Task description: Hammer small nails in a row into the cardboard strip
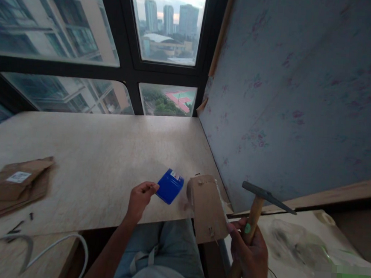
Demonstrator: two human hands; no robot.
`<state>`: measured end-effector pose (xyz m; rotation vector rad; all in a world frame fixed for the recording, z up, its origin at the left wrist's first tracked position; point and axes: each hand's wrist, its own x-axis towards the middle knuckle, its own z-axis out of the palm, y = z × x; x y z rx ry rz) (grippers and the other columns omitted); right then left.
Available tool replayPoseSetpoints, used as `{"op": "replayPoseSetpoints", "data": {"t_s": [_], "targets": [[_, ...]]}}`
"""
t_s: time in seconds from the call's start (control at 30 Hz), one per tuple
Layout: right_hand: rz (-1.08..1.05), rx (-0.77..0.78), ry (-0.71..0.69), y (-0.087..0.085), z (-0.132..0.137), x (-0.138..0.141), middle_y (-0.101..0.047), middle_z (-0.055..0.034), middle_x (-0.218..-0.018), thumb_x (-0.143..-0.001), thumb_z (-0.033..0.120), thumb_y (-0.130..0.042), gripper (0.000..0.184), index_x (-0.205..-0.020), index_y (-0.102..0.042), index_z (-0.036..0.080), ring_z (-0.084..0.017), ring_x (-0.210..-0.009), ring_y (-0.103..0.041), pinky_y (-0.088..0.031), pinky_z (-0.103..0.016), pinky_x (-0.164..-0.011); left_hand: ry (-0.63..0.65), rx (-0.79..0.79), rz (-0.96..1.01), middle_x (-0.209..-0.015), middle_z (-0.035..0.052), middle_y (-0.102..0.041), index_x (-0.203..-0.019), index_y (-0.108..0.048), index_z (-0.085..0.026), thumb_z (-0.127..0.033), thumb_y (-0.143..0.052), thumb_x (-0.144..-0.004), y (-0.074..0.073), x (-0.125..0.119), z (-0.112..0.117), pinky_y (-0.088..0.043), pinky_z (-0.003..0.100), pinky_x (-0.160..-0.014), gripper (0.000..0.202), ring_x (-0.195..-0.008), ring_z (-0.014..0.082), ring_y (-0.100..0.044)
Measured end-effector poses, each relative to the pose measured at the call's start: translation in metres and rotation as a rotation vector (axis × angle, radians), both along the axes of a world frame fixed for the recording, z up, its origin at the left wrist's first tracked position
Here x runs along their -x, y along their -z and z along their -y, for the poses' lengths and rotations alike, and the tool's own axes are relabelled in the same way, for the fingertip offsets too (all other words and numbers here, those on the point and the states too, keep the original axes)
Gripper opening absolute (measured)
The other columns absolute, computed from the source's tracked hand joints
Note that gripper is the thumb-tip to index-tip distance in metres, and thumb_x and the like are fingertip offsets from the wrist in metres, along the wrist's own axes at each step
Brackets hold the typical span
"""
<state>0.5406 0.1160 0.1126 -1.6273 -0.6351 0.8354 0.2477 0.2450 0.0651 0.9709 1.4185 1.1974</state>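
Note:
My left hand is closed, with thumb and fingertips pinching the edge of a glossy blue plastic piece that has a small white label at its top. It is held just above the wooden surface. My right hand is wrapped round the wooden handle of a hammer, whose dark metal head points up and has one long tapered end. The thumb of that hand also touches the lower right edge of a brown cardboard piece, which overhangs the surface's front edge. Metal staples show on the cardboard.
A light wooden ledge runs below the windows. Brown paper packets lie at its left, with small dark screws or nails nearby. A white cable curves at lower left. Patterned wallpaper covers the right wall; plastic bags lie below it.

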Motion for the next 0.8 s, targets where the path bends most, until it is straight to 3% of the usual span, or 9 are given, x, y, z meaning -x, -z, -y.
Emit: {"op": "replayPoseSetpoints", "data": {"t_s": [0.13,0.2,0.27,0.4,0.53,0.67,0.8], "targets": [[0.015,-0.026,-0.005,-0.005,-0.006,0.005,-0.057,0.0084,-0.054,-0.063,0.053,-0.085,0.052,-0.089,-0.054,0.020,-0.006,-0.032,-0.041,-0.036,-0.016,-0.027,-0.167,0.412,0.685,-0.043,-0.0137,-0.022,-0.062,-0.042,-0.019,-0.024,-0.072,-0.080,0.000,0.012,-0.005,-0.011,0.017,-0.032,0.035,-0.030,0.0028,-0.017],[-0.003,-0.036,-0.019,-0.007,-0.010,0.008,-0.058,0.0083,-0.055,-0.063,0.052,-0.085,0.052,-0.089,-0.053,0.020,-0.006,-0.032,-0.042,-0.036,-0.016,-0.027,-0.197,0.575,0.817,-0.042,-0.0135,-0.018,-0.059,-0.031,-0.021,-0.020,-0.065,-0.087,0.004,0.011,-0.005,-0.011,0.017,-0.030,0.043,-0.028,0.0026,-0.017],[-0.032,-0.049,-0.031,-0.007,-0.013,0.011,-0.061,0.0073,-0.058,-0.063,0.052,-0.085,0.053,-0.090,-0.053,0.020,-0.006,-0.032,-0.042,-0.037,-0.017,-0.027,-0.224,0.635,0.845,-0.042,-0.0133,-0.017,-0.059,-0.027,-0.022,-0.019,-0.060,-0.090,0.010,0.008,-0.002,-0.012,0.016,-0.030,0.046,-0.027,0.0023,-0.018],[-0.060,-0.056,-0.033,-0.011,-0.017,0.017,-0.064,0.0058,-0.062,-0.059,0.053,-0.086,0.057,-0.092,-0.052,0.021,-0.006,-0.031,-0.042,-0.036,-0.017,-0.025,-0.292,0.603,0.809,-0.041,-0.0142,-0.018,-0.059,-0.027,-0.022,-0.020,-0.063,-0.088,0.024,0.004,0.003,-0.012,0.015,-0.029,0.046,-0.026,0.0011,-0.018],[-0.091,-0.041,-0.046,-0.014,-0.023,0.026,-0.065,0.0057,-0.062,-0.056,0.055,-0.087,0.060,-0.090,-0.052,0.020,-0.006,-0.030,-0.041,-0.035,-0.017,-0.024,-0.384,0.487,0.741,-0.041,-0.0155,-0.023,-0.063,-0.034,-0.021,-0.021,-0.075,-0.075,0.031,0.007,0.009,-0.012,0.014,-0.030,0.042,-0.027,0.0004,-0.021],[-0.139,-0.037,-0.065,-0.011,-0.027,0.035,-0.061,0.0075,-0.058,-0.056,0.055,-0.086,0.058,-0.089,-0.053,0.021,-0.006,-0.030,-0.041,-0.035,-0.017,-0.024,-0.445,0.359,0.655,-0.043,-0.0163,-0.028,-0.068,-0.041,-0.020,-0.025,-0.082,-0.060,0.032,0.013,0.014,-0.012,0.014,-0.032,0.042,-0.029,0.0003,-0.024],[-0.199,-0.052,-0.096,-0.009,-0.029,0.045,-0.060,0.0077,-0.060,-0.059,0.055,-0.086,0.056,-0.090,-0.053,0.021,-0.005,-0.031,-0.038,-0.032,-0.016,-0.024,-0.458,0.170,0.458,-0.042,-0.0165,-0.029,-0.075,-0.052,-0.019,-0.037,-0.082,-0.057,0.028,0.023,0.022,-0.013,0.015,-0.032,0.040,-0.031,0.0015,-0.021]]}}
